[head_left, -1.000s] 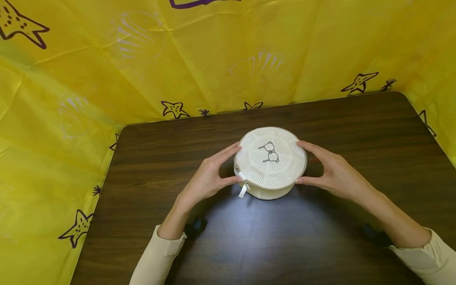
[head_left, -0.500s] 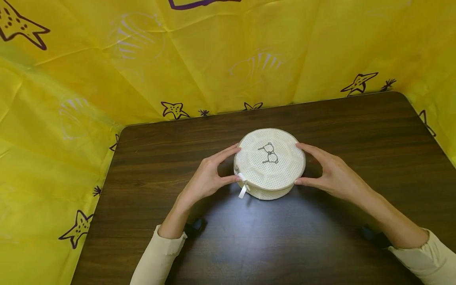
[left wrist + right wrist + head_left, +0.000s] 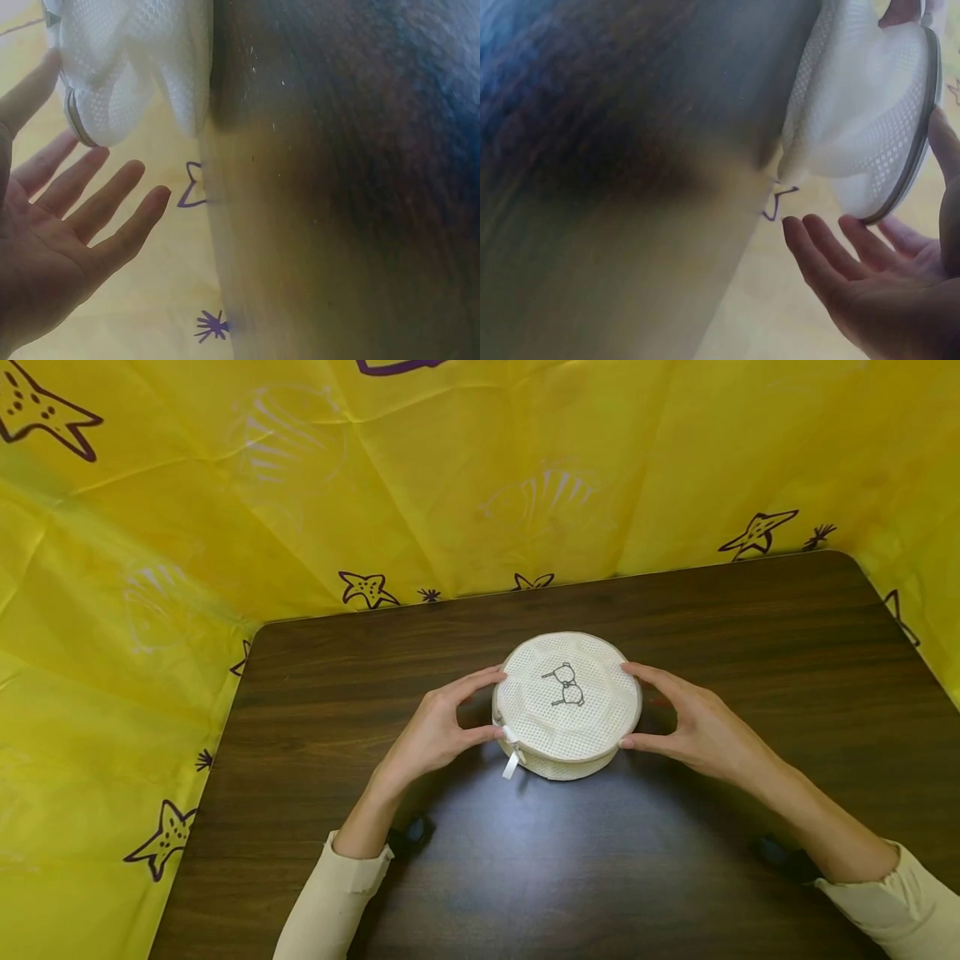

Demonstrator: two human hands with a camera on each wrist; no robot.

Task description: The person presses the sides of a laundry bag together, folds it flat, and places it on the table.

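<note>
Flanking round mesh pouch point(image 3: 567, 706), left hand point(image 3: 438, 735), right hand point(image 3: 697, 727); contents hidden

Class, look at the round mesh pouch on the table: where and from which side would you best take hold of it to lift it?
Probably by the stiff rim of the round mesh pouch, from both sides at once, where the left hand and right hand already touch it. The rim looks firm and the mesh wall soft, so a grip on opposite edges should keep it level. The zipper pull at the front-left would tilt it.

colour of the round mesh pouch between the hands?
Cream-white round mesh pouch, with a dark line drawing on top; clearest in the head view.
</note>
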